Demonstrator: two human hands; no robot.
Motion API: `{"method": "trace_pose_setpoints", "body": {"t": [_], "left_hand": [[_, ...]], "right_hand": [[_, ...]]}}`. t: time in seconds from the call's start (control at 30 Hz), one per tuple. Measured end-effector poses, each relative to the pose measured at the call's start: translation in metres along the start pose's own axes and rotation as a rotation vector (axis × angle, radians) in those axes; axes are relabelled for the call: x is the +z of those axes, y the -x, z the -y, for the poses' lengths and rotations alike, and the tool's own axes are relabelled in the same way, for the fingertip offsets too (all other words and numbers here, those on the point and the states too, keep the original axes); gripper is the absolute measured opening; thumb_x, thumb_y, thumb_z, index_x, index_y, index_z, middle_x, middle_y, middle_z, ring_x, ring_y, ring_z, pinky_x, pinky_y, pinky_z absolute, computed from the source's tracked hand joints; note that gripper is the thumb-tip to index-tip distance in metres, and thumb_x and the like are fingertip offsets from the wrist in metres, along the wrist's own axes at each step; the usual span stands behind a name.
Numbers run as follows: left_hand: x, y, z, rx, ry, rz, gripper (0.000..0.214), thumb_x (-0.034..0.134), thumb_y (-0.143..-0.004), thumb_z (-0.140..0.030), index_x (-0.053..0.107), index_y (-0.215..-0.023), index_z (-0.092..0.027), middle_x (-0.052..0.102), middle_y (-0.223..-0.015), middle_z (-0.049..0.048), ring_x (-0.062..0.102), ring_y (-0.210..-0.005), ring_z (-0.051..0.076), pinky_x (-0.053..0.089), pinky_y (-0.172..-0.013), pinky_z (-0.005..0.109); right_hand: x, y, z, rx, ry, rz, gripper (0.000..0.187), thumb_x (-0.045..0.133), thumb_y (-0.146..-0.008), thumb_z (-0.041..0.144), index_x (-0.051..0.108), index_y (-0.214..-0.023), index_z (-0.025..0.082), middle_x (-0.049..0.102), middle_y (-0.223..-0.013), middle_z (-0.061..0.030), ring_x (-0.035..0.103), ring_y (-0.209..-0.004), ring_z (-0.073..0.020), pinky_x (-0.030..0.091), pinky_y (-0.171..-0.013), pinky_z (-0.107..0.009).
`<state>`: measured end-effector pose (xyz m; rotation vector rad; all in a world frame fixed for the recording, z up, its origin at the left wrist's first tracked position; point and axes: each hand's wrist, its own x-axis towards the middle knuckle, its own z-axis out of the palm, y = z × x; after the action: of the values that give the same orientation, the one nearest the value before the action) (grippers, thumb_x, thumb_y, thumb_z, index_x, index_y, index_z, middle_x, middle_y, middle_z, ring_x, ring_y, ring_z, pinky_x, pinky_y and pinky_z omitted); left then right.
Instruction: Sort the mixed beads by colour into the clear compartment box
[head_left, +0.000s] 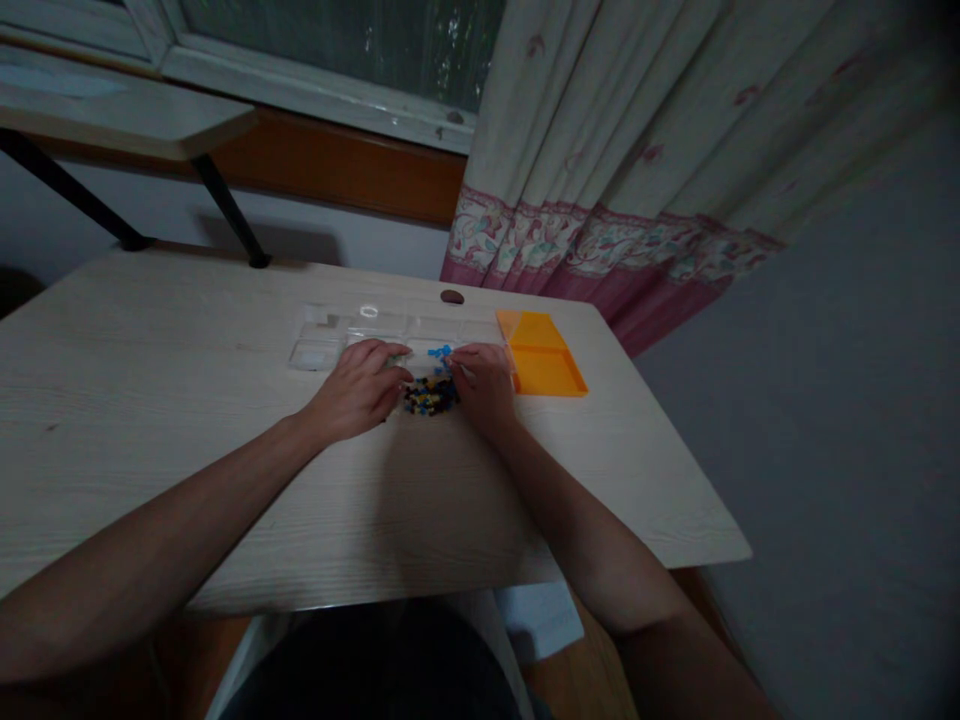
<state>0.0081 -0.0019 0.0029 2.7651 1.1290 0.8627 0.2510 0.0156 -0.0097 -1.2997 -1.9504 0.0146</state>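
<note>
A small pile of mixed beads or tiny building pieces [431, 397], black, yellow, blue and pale, lies on the table between my hands. Behind it is a clear plastic compartment tray [315, 354] with several small blue pieces [441, 352] in its near row. My left hand [364, 388] rests at the pile's left side and over the tray's near edge, thumb and forefinger apart. On the other side my right hand [484, 388] has its fingertips drawn together beside the blue pieces. Whatever lies between those fingertips is too small to make out.
An orange plastic case [544, 355] lies open right of the tray. A brown oval object [452, 297] sits near the back edge of the wooden table [225, 430]. A raised shelf [142, 115] stands at the back left, and a flowered curtain [570, 180] hangs behind.
</note>
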Motion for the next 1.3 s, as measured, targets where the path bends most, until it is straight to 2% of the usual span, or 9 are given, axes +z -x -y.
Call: {"method": "trace_pose_setpoints", "body": {"t": [0.23,0.7,1.03,1.3], "left_hand": [[0.0051,0.0018,0.0033,0.059,-0.069,0.047,0.036,0.051,-0.09,-0.025,0.065,-0.124,-0.025,0.049,-0.141,0.0098,0.042,-0.126,0.032,0.036,-0.106,0.054],[-0.0026,0.0014,0.002,0.018,-0.087,0.036,0.022,0.052,-0.082,-0.019,0.069,-0.095,-0.022,0.057,-0.126,0.0098,0.047,-0.119,0.031,0.035,-0.103,0.053],[-0.0021,0.0018,0.0064,0.037,-0.065,0.06,0.02,0.058,-0.081,-0.03,0.07,-0.095,-0.023,0.058,-0.123,0.0092,0.048,-0.117,0.032,0.035,-0.101,0.051],[-0.0014,0.0015,0.0073,0.043,-0.067,0.057,0.016,0.056,-0.087,-0.028,0.069,-0.093,-0.021,0.061,-0.118,0.0094,0.049,-0.114,0.03,0.036,-0.099,0.05]], "right_hand": [[-0.0006,-0.0001,0.0021,-0.028,-0.013,0.033,0.019,0.059,-0.093,0.035,0.076,-0.096,0.026,0.071,-0.103,-0.0041,0.058,-0.101,-0.0212,0.042,-0.095,-0.04],[-0.0013,0.0004,0.0036,-0.021,-0.035,0.04,0.019,0.06,-0.093,0.034,0.076,-0.096,0.025,0.07,-0.102,-0.0039,0.058,-0.1,-0.0201,0.042,-0.096,-0.038],[-0.0014,-0.0001,0.0032,-0.024,-0.032,0.041,0.021,0.058,-0.094,0.035,0.076,-0.096,0.025,0.071,-0.101,-0.0038,0.058,-0.1,-0.0204,0.042,-0.095,-0.038],[-0.0016,-0.0005,0.0044,-0.028,-0.043,0.036,0.02,0.059,-0.094,0.034,0.076,-0.095,0.025,0.071,-0.1,-0.0035,0.059,-0.1,-0.0201,0.043,-0.095,-0.038]]}}
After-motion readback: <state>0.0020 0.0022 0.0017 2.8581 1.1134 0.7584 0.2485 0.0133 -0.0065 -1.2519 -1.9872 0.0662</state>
